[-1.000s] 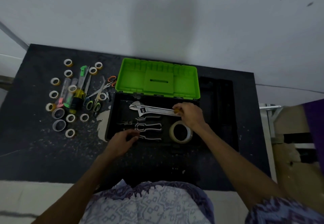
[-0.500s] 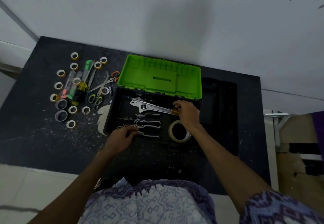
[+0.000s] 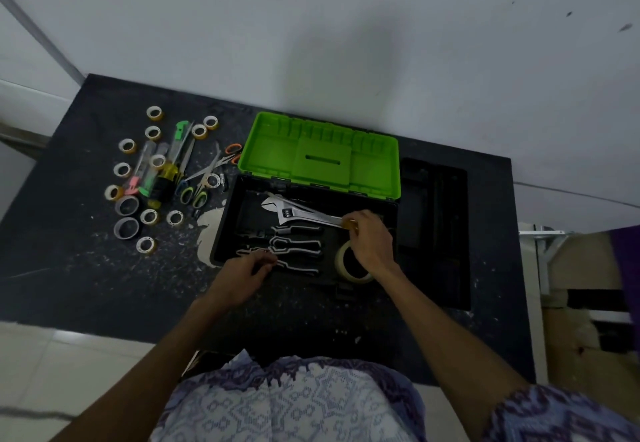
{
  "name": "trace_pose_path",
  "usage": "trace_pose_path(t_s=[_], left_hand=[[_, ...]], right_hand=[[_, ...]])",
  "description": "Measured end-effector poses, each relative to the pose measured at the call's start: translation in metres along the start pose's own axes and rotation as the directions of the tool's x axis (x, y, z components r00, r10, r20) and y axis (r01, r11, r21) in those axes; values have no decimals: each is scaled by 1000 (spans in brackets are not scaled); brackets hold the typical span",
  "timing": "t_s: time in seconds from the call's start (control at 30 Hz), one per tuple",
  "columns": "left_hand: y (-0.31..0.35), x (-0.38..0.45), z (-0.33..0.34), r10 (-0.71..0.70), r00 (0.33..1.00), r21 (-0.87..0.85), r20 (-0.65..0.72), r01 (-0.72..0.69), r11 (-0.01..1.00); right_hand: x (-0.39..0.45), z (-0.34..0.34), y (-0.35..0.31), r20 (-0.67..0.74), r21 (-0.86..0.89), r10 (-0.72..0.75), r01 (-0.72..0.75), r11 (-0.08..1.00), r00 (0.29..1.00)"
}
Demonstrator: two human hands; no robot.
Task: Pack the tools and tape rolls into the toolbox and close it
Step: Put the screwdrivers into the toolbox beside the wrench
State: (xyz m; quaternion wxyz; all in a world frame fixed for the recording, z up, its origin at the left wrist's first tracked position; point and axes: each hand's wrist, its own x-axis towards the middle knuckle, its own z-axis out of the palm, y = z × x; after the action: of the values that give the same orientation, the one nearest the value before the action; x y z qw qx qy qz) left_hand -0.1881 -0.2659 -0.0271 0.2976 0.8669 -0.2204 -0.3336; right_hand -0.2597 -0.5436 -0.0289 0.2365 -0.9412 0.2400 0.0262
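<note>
Inside the toolbox (image 3: pixel 221 234), your right hand (image 3: pixel 370 244) gripped the wrench (image 3: pixel 298 212) handle; your left hand (image 3: pixel 242 273) seemingly pinched the pliers (image 3: pixel 294 251).

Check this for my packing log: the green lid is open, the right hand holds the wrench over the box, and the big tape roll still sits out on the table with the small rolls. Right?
Not quite. In the head view the big tape roll already lies inside the toolbox, just under the right hand. The lid is open, and that hand holds the wrench over the box. Only the small rolls remain on the table.
</note>
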Motion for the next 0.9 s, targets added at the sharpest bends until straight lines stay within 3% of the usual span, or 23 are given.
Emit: trace_pose_path(t_s=[0.27,0.47,0.57,0.8,0.9], left_hand=[[-4,9,-20,-9,995,-112,102,20,993],[-5,14,-74,-89,995,-477,-41,58,877],[-24,17,-105,-157,981,-536,-116,71,841],[-92,19,-162,-420,871,-604,-254,196,773],[-109,23,-178,-435,832,-594,-345,165,787]], right_hand=[[9,4,-52,75,255,-143,120,959,987],[31,8,-130,120,436,-311,231,870,943],[48,19,-171,181,482,-357,234,845,917],[81,55,-256,342,577,-250,7,816,906],[91,77,-283,505,529,-203,-115,841,839]])
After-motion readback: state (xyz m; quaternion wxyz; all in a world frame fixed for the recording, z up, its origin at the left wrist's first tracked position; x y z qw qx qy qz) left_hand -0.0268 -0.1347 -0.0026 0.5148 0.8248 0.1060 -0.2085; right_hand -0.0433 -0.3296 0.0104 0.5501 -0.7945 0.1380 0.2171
